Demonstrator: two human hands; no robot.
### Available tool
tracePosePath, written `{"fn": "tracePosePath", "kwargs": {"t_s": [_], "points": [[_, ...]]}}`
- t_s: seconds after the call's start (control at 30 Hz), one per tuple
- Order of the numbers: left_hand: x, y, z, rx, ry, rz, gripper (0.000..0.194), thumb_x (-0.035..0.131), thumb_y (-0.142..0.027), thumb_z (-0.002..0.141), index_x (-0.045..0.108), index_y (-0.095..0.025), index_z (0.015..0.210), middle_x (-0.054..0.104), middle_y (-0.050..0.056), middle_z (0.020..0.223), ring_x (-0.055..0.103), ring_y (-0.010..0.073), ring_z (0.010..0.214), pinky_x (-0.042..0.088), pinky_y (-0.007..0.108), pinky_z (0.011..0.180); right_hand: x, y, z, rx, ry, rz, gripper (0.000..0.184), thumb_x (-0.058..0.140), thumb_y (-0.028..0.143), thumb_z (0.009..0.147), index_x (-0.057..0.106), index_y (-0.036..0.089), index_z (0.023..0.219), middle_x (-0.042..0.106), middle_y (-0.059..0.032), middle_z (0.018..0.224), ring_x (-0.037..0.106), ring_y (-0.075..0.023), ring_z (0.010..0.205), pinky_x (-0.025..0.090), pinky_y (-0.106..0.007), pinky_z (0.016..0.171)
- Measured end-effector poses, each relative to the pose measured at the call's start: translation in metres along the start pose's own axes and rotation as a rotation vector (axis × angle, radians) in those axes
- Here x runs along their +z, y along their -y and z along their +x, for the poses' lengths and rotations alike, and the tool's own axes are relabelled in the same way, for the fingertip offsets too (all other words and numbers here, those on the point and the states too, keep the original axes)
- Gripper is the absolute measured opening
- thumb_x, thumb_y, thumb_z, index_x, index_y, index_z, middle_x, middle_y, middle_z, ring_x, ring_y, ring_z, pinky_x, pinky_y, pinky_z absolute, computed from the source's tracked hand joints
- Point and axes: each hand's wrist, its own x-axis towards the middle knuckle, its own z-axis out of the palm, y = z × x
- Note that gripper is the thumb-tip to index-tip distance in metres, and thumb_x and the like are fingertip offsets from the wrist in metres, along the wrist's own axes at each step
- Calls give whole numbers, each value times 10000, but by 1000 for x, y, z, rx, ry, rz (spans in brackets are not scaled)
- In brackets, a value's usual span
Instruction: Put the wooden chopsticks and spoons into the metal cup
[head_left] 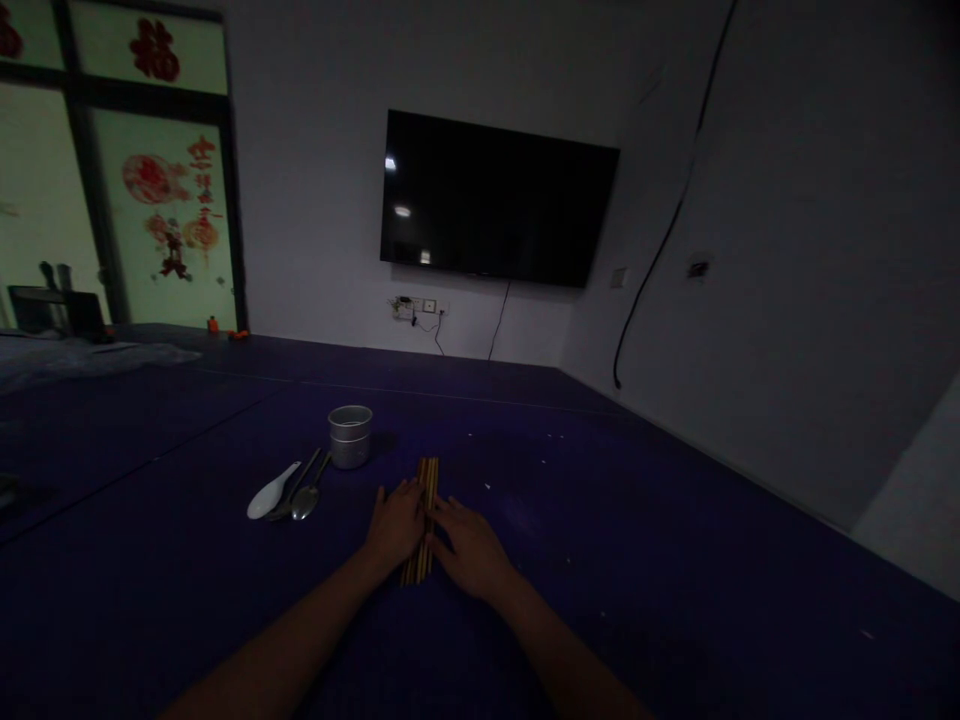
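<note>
A bundle of slim wooden chopsticks (429, 472) lies on the dark blue surface in front of me, pointing away from me. My left hand (396, 524) rests along the bundle's left side, partly covering it, its fingers stretched forward. From the right, my right hand (472, 546) touches the bundle with fingertips and thumb, which are spread apart. Left of the hands lie a white spoon (268, 498) and a metal spoon (305, 500). Another metal utensil (280, 511) is partly hidden between them. Just behind the spoons stands a grey metal cup (350, 438), upright.
The dark blue surface (675, 580) reaches to the walls, with small white scraps on it. Crumpled clear plastic (97, 362) lies at the far left. A television (499, 200) hangs on the back wall, and a black cable (660, 250) runs down the right wall.
</note>
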Motion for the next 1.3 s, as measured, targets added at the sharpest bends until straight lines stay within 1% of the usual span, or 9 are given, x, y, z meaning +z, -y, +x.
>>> {"fn": "tracePosePath", "kwargs": {"t_s": [0.13, 0.33, 0.47, 0.67, 0.9, 1.07, 1.3], "points": [[-2, -1, -1, 8, 1, 12, 487, 221, -193, 882, 417, -172, 1326, 427, 101, 1401, 316, 223, 1331, 204, 519, 1080, 4, -2, 1, 0, -17, -2, 469, 418, 330, 884, 433, 227, 1340, 405, -67, 1413, 317, -265, 1315, 301, -469, 1031], [-6, -3, -2, 10, 14, 6, 487, 228, -213, 885, 405, -165, 1336, 417, 105, 1407, 324, 228, 1327, 215, 528, 1074, 6, -4, 1, 5, -12, -6, 474, 395, 353, 895, 445, 190, 1336, 433, -93, 1391, 326, -263, 1311, 294, -458, 1041], [-4, -1, -2, 13, 20, -1, 490, 225, -206, 885, 405, -154, 1338, 404, 104, 1416, 316, 227, 1331, 202, 522, 1082, 4, -4, 1, -16, -3, 2, 468, 409, 332, 887, 448, 199, 1334, 413, -83, 1406, 349, -267, 1298, 294, -462, 1041], [0, 2, 0, 14, 16, 8, 487, 219, -233, 894, 409, -191, 1340, 406, 87, 1417, 301, 219, 1340, 169, 518, 1092, 2, -1, 0, -19, -8, 18, 484, 412, 328, 882, 428, 203, 1349, 411, -85, 1406, 366, -267, 1288, 306, -462, 1035], [1, 1, -1, 11, 5, 14, 490, 205, -261, 903, 393, -198, 1351, 403, 84, 1419, 294, 222, 1343, 184, 517, 1088, 4, -3, 1, -18, -14, 23, 490, 429, 334, 876, 432, 204, 1349, 403, -82, 1411, 371, -268, 1285, 300, -458, 1041], [-2, 1, -1, -2, 19, 9, 496, 199, -251, 901, 387, -176, 1354, 382, 85, 1430, 294, 219, 1343, 184, 506, 1093, 4, -3, 1, -29, 2, 28, 488, 423, 329, 877, 436, 195, 1346, 409, -76, 1408, 363, -266, 1290, 293, -448, 1049], [-3, 0, -2, -7, 16, -10, 499, 213, -262, 895, 390, -154, 1349, 388, 97, 1425, 277, 227, 1350, 178, 511, 1095, 3, -1, 0, -1, -26, 27, 483, 424, 319, 877, 442, 189, 1342, 441, -87, 1385, 392, -261, 1272, 321, -437, 1034]]}}
